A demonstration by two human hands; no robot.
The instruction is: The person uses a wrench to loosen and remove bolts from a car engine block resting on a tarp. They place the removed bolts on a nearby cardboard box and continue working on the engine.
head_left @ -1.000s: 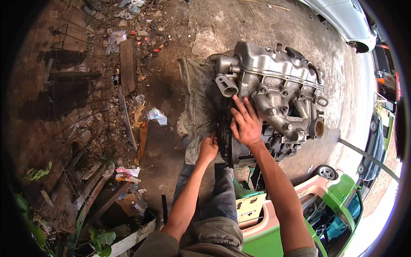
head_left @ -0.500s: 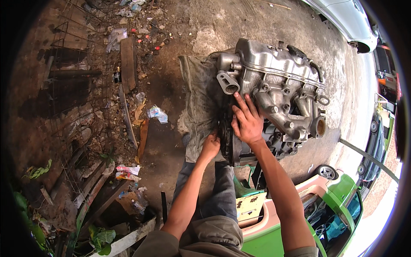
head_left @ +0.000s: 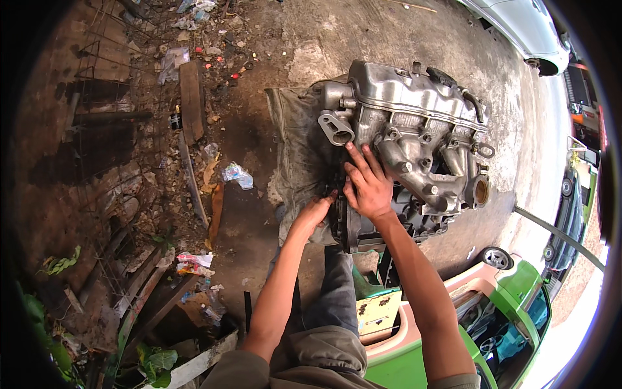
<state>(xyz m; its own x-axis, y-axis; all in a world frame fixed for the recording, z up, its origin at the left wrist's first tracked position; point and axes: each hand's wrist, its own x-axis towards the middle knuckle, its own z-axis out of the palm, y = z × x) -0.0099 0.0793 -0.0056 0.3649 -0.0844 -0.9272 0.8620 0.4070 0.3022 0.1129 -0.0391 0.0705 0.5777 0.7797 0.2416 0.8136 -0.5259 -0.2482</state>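
Note:
A silver-grey engine stands in front of me, with cast manifold pipes along its near side and a dark lower block. My right hand lies against its left end, fingers stretched toward a lug with a round opening. Two fingertips are just below that opening. Lower and to the left, my left hand is closed at the dark rim on the engine's end, thumb up against it. The far sides of its fingers are hidden. A stained grey-green cloth spreads left of the engine.
Wooden planks, wire mesh, plastic wrappers and rubble litter the ground to the left. A green vehicle with a pink interior is close at the lower right. A light-coloured car stands at the far right.
My left hand has turned slightly, and its thumb now shows along the dark rim. The right hand stays on the engine, its fingers slightly shifted. The whole view has moved a little.

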